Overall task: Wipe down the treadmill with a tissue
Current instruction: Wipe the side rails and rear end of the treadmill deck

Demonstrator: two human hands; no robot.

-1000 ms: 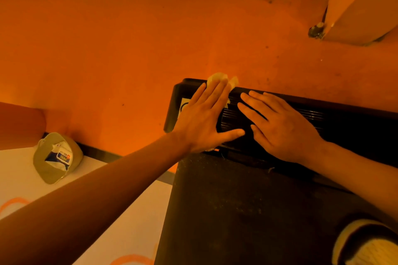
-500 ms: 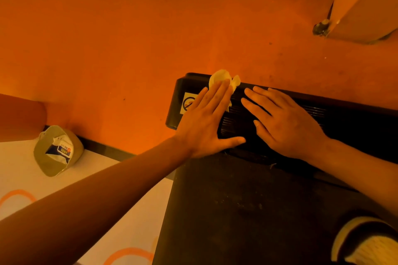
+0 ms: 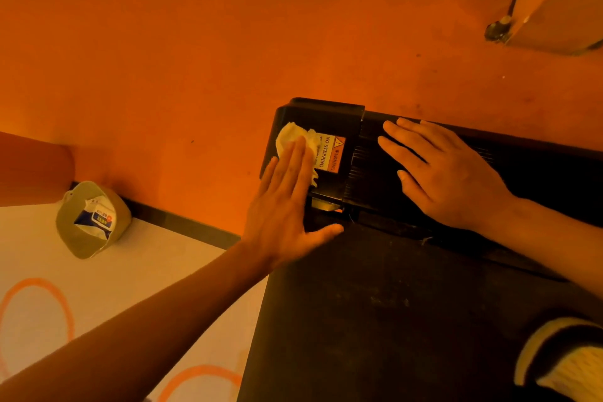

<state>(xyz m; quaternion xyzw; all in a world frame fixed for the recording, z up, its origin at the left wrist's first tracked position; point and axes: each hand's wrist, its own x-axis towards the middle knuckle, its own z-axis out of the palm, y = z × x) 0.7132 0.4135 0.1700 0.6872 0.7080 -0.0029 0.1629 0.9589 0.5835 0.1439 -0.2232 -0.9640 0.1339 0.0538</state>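
The black treadmill fills the lower right, its motor cover running across the far end. A crumpled white tissue lies on the cover's left corner, beside a warning sticker. My left hand presses flat on the tissue with straight fingers, covering its near part. My right hand rests flat on the ribbed middle of the cover, fingers spread, holding nothing.
A tissue pack in a tan pouch lies on the white mat at the left. An orange wall or floor surface extends beyond the treadmill. A pale post with a metal fitting stands at the top right. A sock-clad foot is on the belt.
My left hand has slid the tissue leftward across the cover to its left corner, uncovering the warning sticker. My right hand has stayed on the ribbed section.
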